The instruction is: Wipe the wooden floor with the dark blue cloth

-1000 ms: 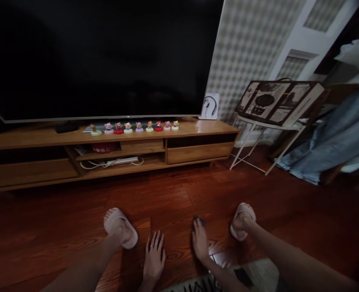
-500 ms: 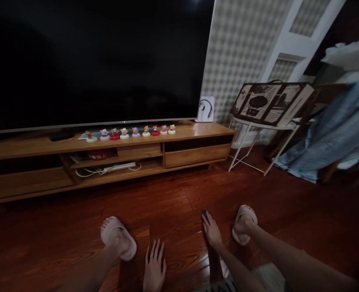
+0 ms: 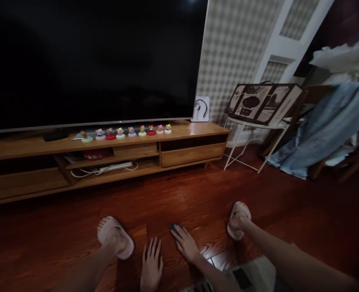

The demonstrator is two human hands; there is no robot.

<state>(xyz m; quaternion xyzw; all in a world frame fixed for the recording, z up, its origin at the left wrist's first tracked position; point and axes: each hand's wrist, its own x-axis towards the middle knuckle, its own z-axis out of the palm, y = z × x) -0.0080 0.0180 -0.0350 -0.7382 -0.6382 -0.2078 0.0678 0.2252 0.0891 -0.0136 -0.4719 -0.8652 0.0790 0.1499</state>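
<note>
My left hand (image 3: pixel 151 265) rests palm down on the wooden floor (image 3: pixel 179 211), fingers stretched out, a ring on one of them. To its right, my right hand (image 3: pixel 185 244) presses on a small dark, flat pad (image 3: pixel 174 226) against the floor. Its fingers lie over the pad, and only the far end and left edge of it show. The exact kind of the pad I cannot make out. Both hands are between my two slippered feet.
A wooden TV cabinet (image 3: pixel 194 156) with a row of small figurines (image 3: pixel 131 132) stands ahead, under a large television (image 3: pixel 94 61). On the right, a patterned case (image 3: pixel 263 103) sits on a white stand (image 3: pixel 243 121). Jeans (image 3: pixel 319 129) hang beside it. My slippers (image 3: pixel 116 237) flank the hands.
My right hand has slid left across the floor with the dark pad under it, closer to my left hand. The left hand stays in place. The view has shifted slightly.
</note>
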